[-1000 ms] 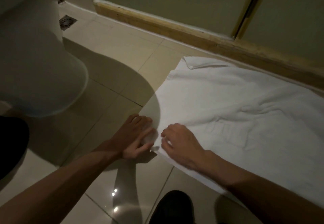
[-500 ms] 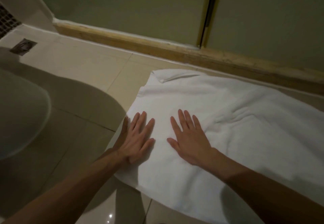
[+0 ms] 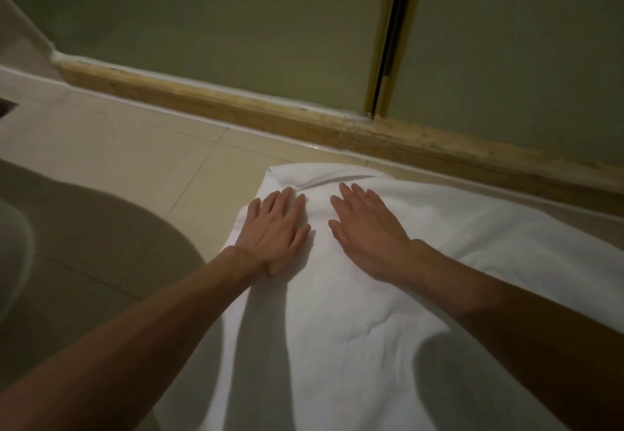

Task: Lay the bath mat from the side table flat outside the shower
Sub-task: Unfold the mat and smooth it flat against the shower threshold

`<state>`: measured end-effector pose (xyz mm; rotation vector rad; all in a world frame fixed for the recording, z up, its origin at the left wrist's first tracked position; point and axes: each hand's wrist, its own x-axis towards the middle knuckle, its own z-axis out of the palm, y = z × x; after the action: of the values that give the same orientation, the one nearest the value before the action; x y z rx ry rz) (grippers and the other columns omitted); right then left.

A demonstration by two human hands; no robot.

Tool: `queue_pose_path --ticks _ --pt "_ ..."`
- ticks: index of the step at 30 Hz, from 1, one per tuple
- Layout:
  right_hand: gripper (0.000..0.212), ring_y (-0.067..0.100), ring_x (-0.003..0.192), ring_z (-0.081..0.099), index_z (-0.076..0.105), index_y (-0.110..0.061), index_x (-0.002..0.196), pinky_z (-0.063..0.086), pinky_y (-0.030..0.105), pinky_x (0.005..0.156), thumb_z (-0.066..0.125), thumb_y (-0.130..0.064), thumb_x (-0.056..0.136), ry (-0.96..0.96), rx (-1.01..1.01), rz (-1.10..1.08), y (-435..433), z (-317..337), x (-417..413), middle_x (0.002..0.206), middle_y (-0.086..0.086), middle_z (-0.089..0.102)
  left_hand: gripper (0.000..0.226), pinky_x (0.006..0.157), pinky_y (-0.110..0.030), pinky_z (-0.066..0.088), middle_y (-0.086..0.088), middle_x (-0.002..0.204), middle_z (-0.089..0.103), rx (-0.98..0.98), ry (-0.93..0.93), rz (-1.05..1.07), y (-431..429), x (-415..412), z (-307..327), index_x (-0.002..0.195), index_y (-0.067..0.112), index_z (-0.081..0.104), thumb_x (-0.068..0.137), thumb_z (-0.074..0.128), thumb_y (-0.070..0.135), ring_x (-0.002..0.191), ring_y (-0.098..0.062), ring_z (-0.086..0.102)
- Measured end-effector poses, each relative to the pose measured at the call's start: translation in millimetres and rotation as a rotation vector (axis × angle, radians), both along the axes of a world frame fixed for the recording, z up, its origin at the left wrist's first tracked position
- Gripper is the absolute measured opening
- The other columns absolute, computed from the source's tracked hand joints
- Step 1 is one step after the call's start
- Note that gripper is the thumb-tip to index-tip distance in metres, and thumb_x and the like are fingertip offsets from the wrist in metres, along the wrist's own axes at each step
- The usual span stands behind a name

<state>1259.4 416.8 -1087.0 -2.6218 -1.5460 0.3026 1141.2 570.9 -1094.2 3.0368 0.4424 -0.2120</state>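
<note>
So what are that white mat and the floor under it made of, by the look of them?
The bath mat looks like thick white cotton terry: soft, matte, with wrinkles and a folded far edge. The floor seems to be glazed beige ceramic tile: smooth, faintly glossy, with thin grout lines. Neither is certain from sight alone.

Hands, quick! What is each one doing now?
Left hand: open, flat on the mat, holding nothing.
Right hand: open, flat on the mat, holding nothing.
</note>
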Motion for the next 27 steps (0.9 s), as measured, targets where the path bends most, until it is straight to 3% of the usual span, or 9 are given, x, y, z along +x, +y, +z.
queue_pose_path --ticks 3,6,10,17,24,27 --pt "0.049 0.029 0.142 0.02 0.031 -0.012 0.143 0.017 0.043 0.114 0.028 -0.034 0.1 -0.02 -0.004 0.04 9 -4 10 0.157 0.014 0.019 0.061 0.11 -0.044 0.019 -0.012 0.158 0.011 -0.057 -0.031 0.032 0 7 -6 0.145 0.019 0.022 0.093 0.013 0.05 0.14 -0.026 0.017" --pt "0.045 0.031 0.128 0.033 0.036 -0.016 0.139 0.03 0.045 0.1 0.032 -0.032 0.096 -0.063 0.0 0.055 19 -4 20 0.156 0.012 0.022 0.063 0.114 -0.048 0.016 -0.013 0.159 0.0 -0.12 -0.064 0.019 5 13 -7 0.145 0.015 0.021 0.093 0.014 0.049 0.145 -0.025 0.007" --pt "0.044 0.03 0.12 0.038 0.039 -0.02 0.136 0.035 0.043 0.1 0.03 -0.032 0.095 -0.065 0.024 0.094 37 0 39 0.152 0.009 0.025 0.068 0.117 -0.048 0.009 -0.012 0.158 -0.014 -0.132 -0.11 0.018 21 30 -6 0.15 0.013 0.005 0.094 0.014 0.05 0.147 -0.023 -0.003" --pt "0.05 0.032 0.127 0.036 0.025 -0.024 0.146 0.031 0.046 0.105 0.028 -0.037 0.098 0.018 0.021 0.137 57 -7 61 0.158 0.004 0.015 0.071 0.115 -0.047 0.002 -0.008 0.153 -0.031 -0.084 -0.128 0.05 36 62 -9 0.149 0.018 -0.012 0.092 0.009 0.055 0.146 -0.024 -0.012" --pt "0.051 0.027 0.104 0.044 0.032 -0.027 0.143 0.033 0.044 0.09 0.033 -0.04 0.093 -0.063 0.055 0.138 57 -17 54 0.153 0.001 0.03 0.072 0.111 -0.042 -0.017 -0.007 0.152 -0.035 -0.067 -0.061 0.058 39 71 -19 0.15 0.017 -0.012 0.09 -0.001 0.056 0.138 -0.019 -0.032" --pt "0.052 0.027 0.11 0.042 0.036 -0.028 0.14 0.027 0.049 0.104 0.034 -0.043 0.091 -0.064 0.077 0.149 52 -20 50 0.153 0.0 0.032 0.072 0.111 -0.043 -0.02 -0.007 0.152 -0.033 -0.053 -0.053 0.024 43 71 -19 0.15 0.016 -0.012 0.089 0.001 0.054 0.138 -0.019 -0.034"
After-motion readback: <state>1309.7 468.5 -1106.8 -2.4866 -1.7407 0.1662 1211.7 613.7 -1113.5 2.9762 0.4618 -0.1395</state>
